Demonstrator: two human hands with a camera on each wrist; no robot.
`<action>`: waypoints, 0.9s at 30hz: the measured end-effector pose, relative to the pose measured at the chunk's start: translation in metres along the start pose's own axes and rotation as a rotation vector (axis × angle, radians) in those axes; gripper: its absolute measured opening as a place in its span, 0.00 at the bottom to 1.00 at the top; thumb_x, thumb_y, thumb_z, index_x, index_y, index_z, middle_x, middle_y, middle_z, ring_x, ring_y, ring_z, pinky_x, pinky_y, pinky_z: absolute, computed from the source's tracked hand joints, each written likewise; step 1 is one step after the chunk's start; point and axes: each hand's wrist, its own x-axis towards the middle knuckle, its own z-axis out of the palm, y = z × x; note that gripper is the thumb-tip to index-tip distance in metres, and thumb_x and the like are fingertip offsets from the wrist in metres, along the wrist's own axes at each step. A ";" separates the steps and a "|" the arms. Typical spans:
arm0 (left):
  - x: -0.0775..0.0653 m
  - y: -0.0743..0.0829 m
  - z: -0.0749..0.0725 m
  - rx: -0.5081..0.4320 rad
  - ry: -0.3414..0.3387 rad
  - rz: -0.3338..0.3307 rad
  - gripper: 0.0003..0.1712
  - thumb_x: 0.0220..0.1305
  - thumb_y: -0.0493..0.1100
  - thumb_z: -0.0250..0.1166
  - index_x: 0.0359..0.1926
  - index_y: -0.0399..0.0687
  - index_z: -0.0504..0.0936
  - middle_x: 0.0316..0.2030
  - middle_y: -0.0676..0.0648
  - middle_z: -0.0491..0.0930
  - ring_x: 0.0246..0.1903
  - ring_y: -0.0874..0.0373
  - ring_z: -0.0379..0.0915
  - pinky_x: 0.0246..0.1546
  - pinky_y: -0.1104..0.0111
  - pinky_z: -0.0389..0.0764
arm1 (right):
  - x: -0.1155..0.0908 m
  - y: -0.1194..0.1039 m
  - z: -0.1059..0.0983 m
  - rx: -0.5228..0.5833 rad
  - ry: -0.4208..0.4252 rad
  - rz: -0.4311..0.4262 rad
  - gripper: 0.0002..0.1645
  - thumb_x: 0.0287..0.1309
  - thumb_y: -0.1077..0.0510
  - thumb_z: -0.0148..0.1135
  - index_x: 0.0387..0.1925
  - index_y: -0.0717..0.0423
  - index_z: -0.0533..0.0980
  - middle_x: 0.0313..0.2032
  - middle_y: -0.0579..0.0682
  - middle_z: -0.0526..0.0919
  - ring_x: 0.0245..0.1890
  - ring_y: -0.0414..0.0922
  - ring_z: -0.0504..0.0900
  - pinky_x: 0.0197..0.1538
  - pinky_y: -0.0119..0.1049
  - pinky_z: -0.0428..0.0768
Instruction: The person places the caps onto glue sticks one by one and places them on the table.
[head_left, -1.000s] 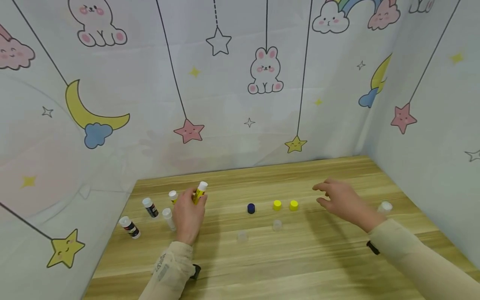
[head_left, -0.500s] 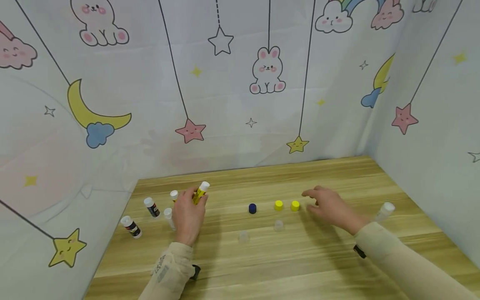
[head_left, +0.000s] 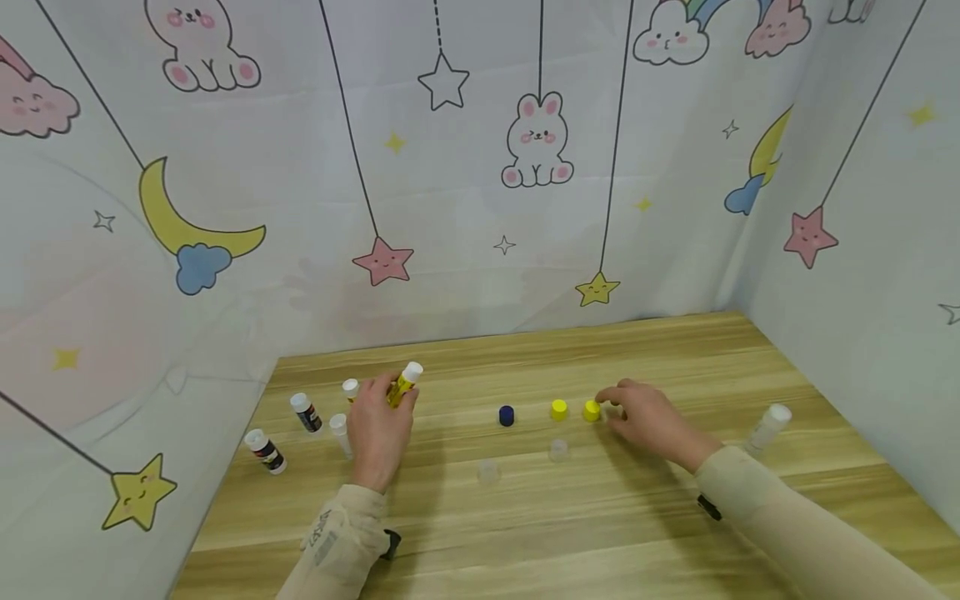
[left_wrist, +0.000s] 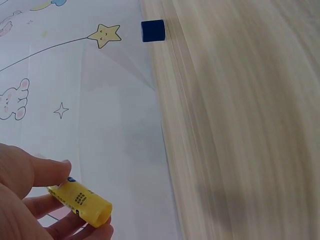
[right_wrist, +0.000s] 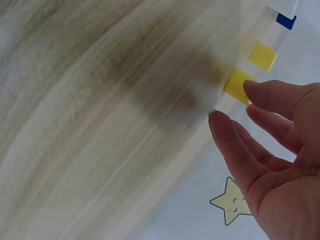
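Observation:
My left hand (head_left: 378,433) holds a yellow glue stick (head_left: 405,385), tilted and raised over the left part of the table. In the left wrist view, thumb and fingers are curled round the yellow glue stick (left_wrist: 80,202). My right hand (head_left: 652,421) is beside the right-hand yellow cap (head_left: 592,412), thumb and fingers spread apart. The right wrist view has its fingertips close to that yellow cap (right_wrist: 239,86); whether they touch it I cannot tell. A second yellow cap (head_left: 558,409) and a dark blue cap (head_left: 507,416) lie to its left.
Two clear caps (head_left: 489,472) lie nearer the front. At left stand two dark-labelled glue sticks (head_left: 266,452), a whitish tube (head_left: 340,433) and a partly hidden white-topped stick (head_left: 351,387). Another whitish tube (head_left: 768,429) stands behind my right forearm. A printed cloth (head_left: 480,292) borders the wooden table (head_left: 525,542).
My right hand has moved left and down to the right-hand yellow cap. The whitish tube behind the right forearm shows more fully. My left hand still holds the glue stick in nearly the same place.

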 end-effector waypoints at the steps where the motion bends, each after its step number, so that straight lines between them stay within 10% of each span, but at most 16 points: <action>1: 0.000 0.000 -0.001 0.000 -0.003 -0.002 0.19 0.62 0.45 0.74 0.52 0.43 0.84 0.42 0.41 0.80 0.39 0.43 0.78 0.39 0.51 0.76 | 0.000 0.000 0.000 0.002 0.002 -0.003 0.20 0.54 0.66 0.72 0.50 0.58 0.83 0.39 0.53 0.82 0.39 0.52 0.82 0.39 0.45 0.82; 27: -0.002 -0.003 -0.009 -0.005 0.011 0.026 0.19 0.61 0.43 0.75 0.52 0.44 0.85 0.42 0.41 0.79 0.40 0.44 0.79 0.40 0.50 0.78 | 0.017 -0.009 0.013 0.013 -0.034 -0.025 0.18 0.54 0.67 0.74 0.48 0.61 0.83 0.39 0.51 0.82 0.38 0.46 0.82 0.41 0.42 0.83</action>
